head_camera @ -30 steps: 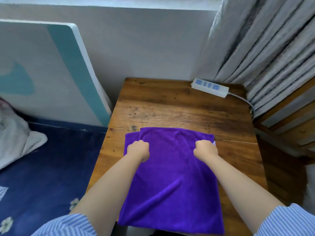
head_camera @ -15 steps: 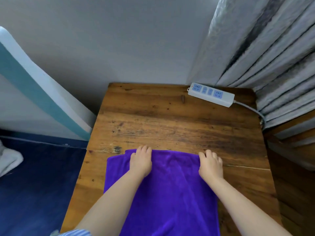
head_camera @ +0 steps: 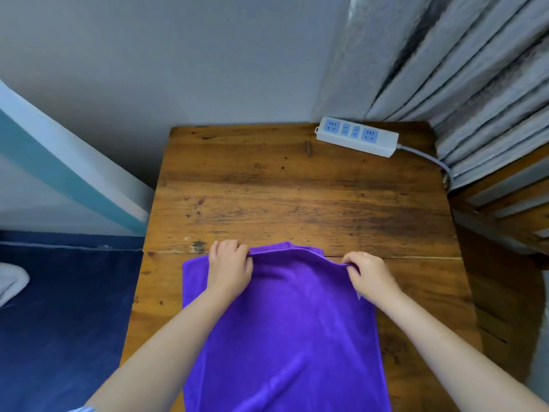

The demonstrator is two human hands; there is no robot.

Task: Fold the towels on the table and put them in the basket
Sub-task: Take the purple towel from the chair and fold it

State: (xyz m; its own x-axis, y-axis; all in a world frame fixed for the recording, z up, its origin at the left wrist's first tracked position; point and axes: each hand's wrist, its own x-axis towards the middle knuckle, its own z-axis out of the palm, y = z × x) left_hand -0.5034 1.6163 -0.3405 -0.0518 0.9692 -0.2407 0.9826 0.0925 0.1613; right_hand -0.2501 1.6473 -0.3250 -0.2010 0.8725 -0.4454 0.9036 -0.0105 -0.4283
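A purple towel [head_camera: 285, 331] lies spread on the near half of the wooden table [head_camera: 297, 197] and runs out of the bottom of the view. My left hand [head_camera: 228, 267] grips the towel's far edge near its left corner. My right hand [head_camera: 370, 276] pinches the same edge near the right corner. Between the two hands the far edge is lifted a little off the table, with a folded strip showing beyond it. No basket is in view.
A white power strip [head_camera: 356, 136] with blue sockets lies at the table's far right corner, its cable running off to the right. Grey curtains [head_camera: 463, 84] hang behind it. A white and teal board [head_camera: 74, 171] leans at the left, above a dark blue bed [head_camera: 59, 307].
A second ago both hands were fists on the towel, then lay flat at its far edge. Now their fingers have curled round that edge and raised it. The camera has tilted.
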